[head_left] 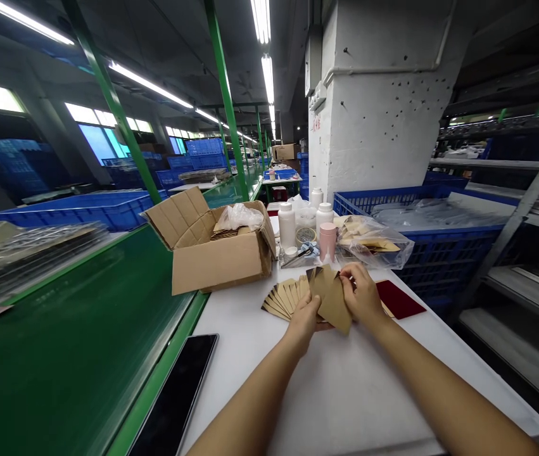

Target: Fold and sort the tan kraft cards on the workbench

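Note:
My left hand (305,320) is closed on a few flat tan pieces (334,307) that look like card or thick paper with dark corners. With thumb and fingers, my right hand (361,294) pinches the upper right corner of the front piece. Fanned out to the left of my left hand, more of these tan pieces (283,299) lie overlapping on the white table (250,348). Partly behind my right wrist, a dark red flat sheet (401,299) rests on the table with a tan edge showing beside it.
An open cardboard box (221,263) stands at the table's left, beside a green conveyor belt (83,329). White bottles (287,227), a pink bottle (327,240) and a clear plastic bag (374,244) stand behind my hands. A phone-like black slab (177,392) lies front left. Right is a blue crate (421,253).

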Available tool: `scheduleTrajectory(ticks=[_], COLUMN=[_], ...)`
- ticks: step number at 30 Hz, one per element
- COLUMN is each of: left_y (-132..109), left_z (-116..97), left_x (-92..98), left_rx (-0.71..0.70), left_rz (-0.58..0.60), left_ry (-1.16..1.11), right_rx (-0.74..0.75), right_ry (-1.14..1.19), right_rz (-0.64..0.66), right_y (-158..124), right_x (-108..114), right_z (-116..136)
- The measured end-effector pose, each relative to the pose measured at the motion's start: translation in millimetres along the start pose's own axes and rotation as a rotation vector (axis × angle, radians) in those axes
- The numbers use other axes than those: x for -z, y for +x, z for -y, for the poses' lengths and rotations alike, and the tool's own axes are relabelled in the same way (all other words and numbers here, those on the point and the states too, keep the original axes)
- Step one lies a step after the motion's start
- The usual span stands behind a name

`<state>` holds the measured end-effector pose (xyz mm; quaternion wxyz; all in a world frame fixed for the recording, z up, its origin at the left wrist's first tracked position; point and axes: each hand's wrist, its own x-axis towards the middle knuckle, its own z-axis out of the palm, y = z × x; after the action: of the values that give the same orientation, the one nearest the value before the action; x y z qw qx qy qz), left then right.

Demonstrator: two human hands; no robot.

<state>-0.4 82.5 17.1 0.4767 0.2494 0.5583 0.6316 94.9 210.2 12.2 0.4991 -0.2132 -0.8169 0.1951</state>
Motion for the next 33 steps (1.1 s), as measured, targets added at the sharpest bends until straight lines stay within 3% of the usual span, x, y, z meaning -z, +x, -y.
scheduleTrajectory(ticks=[6,16,26,33], left_y=[-8.1,-10.4,-11.0,-11.6], left_z=[-0.9,-2.8,-1.3,-4.8], left_x=[-9.3,-8.6,-6.0,-7.8], left_rx=[0.043,0.081,0.073,0.054], left_rz=[0.062,0.061,0.099,0.082], left_ry=[-0.164,-0.092,-0.101,-0.029], right_rx=[0.111,0.222,0.261,0.209], right_ry=[-0.177,-0.316,-0.308,-0.235], right_rz=[-0.044,-0.051,-0.01,0.038], right_y=[-0.5,-2.6,-4.8,-3.7], right_x=[3.6,5.8,6.1,6.4], right_z=[3.7,13.5,19.1,17.9])
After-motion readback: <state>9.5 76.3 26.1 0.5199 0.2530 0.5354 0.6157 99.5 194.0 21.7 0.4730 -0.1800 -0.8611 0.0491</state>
